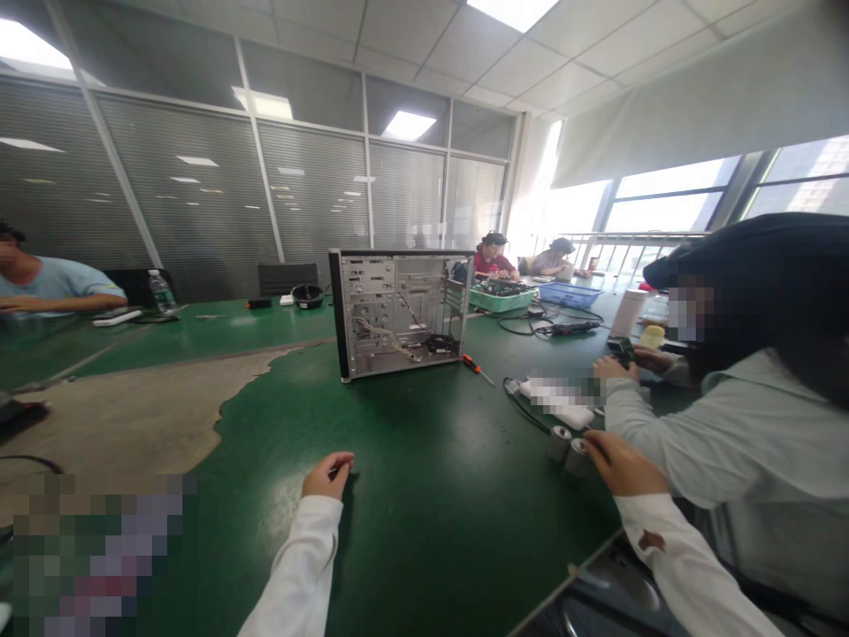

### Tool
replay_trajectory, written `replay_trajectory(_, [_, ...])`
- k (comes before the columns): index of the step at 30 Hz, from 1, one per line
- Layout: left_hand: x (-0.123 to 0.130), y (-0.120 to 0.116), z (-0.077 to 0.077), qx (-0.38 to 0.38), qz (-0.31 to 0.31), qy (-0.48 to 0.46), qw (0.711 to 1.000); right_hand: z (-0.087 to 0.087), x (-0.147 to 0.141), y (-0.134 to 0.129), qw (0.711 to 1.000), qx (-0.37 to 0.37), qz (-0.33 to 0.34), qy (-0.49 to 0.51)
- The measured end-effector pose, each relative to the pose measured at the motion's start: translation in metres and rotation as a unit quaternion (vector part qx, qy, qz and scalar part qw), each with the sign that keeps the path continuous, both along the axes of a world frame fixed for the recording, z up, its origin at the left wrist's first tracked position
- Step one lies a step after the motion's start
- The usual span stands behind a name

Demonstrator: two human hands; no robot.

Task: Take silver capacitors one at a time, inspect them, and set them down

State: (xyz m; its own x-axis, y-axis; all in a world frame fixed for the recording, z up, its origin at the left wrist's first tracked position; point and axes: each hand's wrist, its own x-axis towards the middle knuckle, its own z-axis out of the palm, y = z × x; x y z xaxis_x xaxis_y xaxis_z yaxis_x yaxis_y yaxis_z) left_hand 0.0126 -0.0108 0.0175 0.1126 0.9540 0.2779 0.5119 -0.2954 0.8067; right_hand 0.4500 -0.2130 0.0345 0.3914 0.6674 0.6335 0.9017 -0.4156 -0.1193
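1. My right hand (623,464) reaches out with finger and thumb parted at the nearer metal can (578,456); it touches it, but I cannot tell whether I grip it.
2. My left hand (322,478) rests on the green table (411,531), loosely curled; whether anything is tucked inside, I cannot tell.
3. The other metal can (561,441) stands right beside the first, near the end of a long white block (578,415). I judge my work with the cans to be barely begun: both stand on the table, neither lifted.
4. The computer case (401,305) stands upright, its side already off. Inside I see loose wires and a small black part; much of the frame looks bare. The screwdriver (478,369) lies beside it, untouched.
5. Farther back, the green basket (500,303) is heaped with dark parts. The blue basket (571,296) sits just beside it; I cannot make out its contents.
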Motion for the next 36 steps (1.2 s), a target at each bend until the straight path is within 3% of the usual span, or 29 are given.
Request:
replay_trajectory(4, [0.000, -0.002, 0.001, 0.002, -0.001, -0.005, 1.000, 0.005, -0.008, 0.006, 0.998, -0.039, -0.013, -0.039])
replay_trajectory(9, [0.001, -0.004, 0.002, -0.003, -0.001, -0.010, 1.000, 0.008, -0.009, 0.010, 0.997, -0.013, -0.045, -0.058])
replay_trajectory(20, [0.000, -0.002, -0.001, -0.005, -0.004, -0.001, 1.000, 0.003, -0.007, 0.013, 0.999, -0.009, -0.034, -0.024])
replay_trajectory(28, [0.000, -0.002, -0.002, -0.002, -0.006, -0.009, 1.000, -0.009, -0.005, 0.008, 0.999, 0.026, -0.014, -0.019])
replay_trajectory(33, [0.000, -0.004, 0.000, 0.000, -0.003, -0.004, 1.000, -0.012, -0.003, 0.007, 0.996, 0.065, 0.028, -0.047])
replay_trajectory(36, [0.001, -0.005, 0.002, 0.003, -0.003, 0.000, 1.000, -0.012, -0.002, 0.012, 0.995, 0.052, 0.059, -0.063])
